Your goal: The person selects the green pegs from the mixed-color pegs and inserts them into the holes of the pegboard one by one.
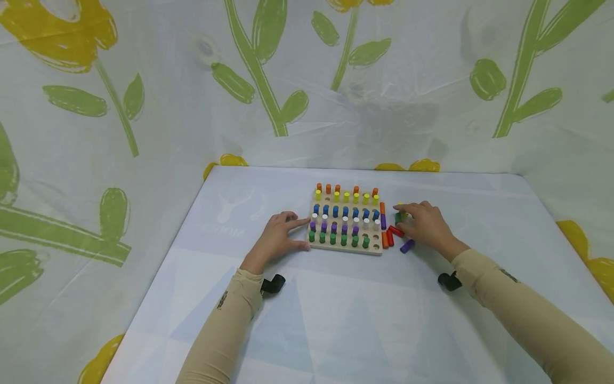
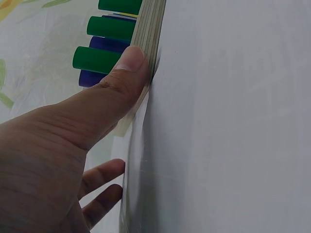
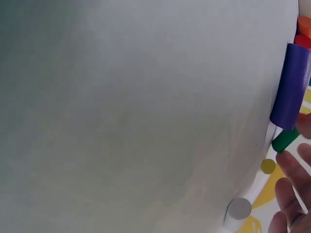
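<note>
A wooden peg board (image 1: 342, 250) stands on the table, with rows of orange, yellow, blue, white, purple and green pegs in its holes. At its left side, my left hand (image 1: 275, 237) touches the board with index finger and thumb extended. The left wrist view shows the thumb (image 2: 129, 63) on the board's edge beside green pegs (image 2: 109, 28). My right hand (image 1: 426, 224) reaches over loose pegs right of the board. A loose green peg (image 3: 285, 140) lies between its thumb and fingertips, which are spread rather than closed round it. Closer to the wrist camera lies a purple peg (image 3: 290, 87).
Against the board's right edge lie loose red (image 1: 396, 231), orange (image 1: 385, 240) and purple pegs. A yellow peg (image 3: 267, 166) and a white peg (image 3: 239, 211) are near the right fingers. Flower-patterned sheeting (image 1: 336, 122) hangs behind the table.
</note>
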A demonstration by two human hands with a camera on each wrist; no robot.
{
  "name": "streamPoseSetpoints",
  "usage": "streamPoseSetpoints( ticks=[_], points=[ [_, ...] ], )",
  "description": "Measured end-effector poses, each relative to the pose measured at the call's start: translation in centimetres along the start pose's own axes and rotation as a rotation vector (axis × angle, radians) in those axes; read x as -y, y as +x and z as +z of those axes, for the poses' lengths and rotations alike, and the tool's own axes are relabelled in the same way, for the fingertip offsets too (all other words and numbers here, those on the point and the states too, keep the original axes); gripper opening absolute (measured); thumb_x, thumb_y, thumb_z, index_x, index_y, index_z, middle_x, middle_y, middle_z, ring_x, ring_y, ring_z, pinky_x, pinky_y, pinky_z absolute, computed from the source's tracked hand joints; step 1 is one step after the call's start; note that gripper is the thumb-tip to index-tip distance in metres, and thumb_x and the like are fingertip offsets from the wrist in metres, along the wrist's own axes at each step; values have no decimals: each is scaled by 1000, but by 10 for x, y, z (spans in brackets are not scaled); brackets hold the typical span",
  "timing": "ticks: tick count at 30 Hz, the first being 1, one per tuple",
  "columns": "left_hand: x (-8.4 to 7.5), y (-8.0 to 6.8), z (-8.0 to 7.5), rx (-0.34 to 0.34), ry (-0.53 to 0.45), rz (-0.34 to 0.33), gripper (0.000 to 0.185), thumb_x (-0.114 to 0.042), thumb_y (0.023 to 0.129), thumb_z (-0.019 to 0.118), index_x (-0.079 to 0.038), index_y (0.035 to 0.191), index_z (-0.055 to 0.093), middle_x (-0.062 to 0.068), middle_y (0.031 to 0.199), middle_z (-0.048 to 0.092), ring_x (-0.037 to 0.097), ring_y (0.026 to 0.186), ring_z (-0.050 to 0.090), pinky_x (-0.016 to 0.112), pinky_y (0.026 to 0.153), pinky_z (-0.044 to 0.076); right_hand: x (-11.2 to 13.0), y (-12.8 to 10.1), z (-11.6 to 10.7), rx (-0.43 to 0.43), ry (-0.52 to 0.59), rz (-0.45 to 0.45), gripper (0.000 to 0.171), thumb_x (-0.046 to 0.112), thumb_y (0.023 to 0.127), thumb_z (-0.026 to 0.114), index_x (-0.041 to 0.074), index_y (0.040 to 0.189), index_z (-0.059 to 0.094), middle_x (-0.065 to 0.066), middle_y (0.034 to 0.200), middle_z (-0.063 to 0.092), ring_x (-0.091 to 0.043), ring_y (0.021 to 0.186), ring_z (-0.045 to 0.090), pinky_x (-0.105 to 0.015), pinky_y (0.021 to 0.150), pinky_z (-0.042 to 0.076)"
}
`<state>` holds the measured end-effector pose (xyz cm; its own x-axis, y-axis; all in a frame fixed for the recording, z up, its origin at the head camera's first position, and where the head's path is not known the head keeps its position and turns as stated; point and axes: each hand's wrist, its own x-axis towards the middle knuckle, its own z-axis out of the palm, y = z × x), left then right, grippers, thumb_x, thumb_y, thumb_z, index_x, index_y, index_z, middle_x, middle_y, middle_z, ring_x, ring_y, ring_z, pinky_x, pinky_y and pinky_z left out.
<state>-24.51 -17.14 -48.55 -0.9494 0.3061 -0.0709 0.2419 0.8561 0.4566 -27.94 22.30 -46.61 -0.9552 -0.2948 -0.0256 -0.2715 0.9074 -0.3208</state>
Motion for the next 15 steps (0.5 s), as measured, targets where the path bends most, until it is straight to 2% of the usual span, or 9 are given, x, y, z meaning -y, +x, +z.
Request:
streamPoseSetpoints(
  ticks=[5,15],
  points=[
    [2,1,1,0,4,0,81,-54,80,81,-31,151,51,10,147,45,35,136,37,49,116,32,-6,-2,2,20,64,16,54,30,97,68,8,144,56,-13,120,68,-37,113,52,-60,99,41],
    [2,1,2,-5,-11,6,81,-54,79,82,-31,150,51,10,146,45,35,135,37,49,115,33,-5,-9,2,37,138,36,54,37,101,60,9,147,51,-15,121,68,-33,109,54,-53,91,49]
  ],
)
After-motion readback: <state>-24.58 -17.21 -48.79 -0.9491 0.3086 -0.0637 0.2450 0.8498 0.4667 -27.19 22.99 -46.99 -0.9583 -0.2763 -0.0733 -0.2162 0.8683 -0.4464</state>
